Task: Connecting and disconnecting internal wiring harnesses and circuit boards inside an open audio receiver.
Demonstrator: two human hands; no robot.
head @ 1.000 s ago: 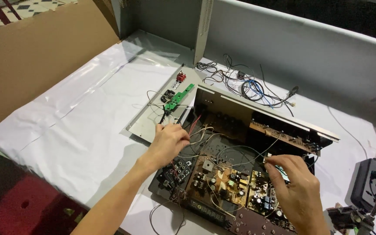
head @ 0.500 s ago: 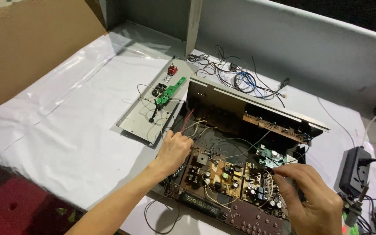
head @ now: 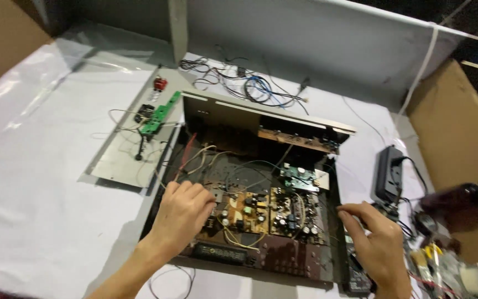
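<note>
An open electronics chassis [head: 261,113] lies on a white sheet, with brown and green circuit boards [head: 283,213] and loose wires inside. My left hand [head: 181,213] rests knuckles-up on the left part of the boards. Its fingers curl down among the wires and the fingertips are hidden. My right hand [head: 374,243] is at the chassis's right wall [head: 336,182], thumb and forefinger pinched at its rim.
A detached metal panel [head: 114,163] with a small green board [head: 159,113] lies left of the chassis. Tangled cables [head: 250,86] sit behind it. A black power adapter [head: 388,171], small tools [head: 443,260] and cardboard [head: 455,127] are on the right. A grey wall [head: 305,39] closes the back.
My right hand has moved from inside the chassis to its right wall. My left hand has slid a little down the boards. The view has shifted right.
</note>
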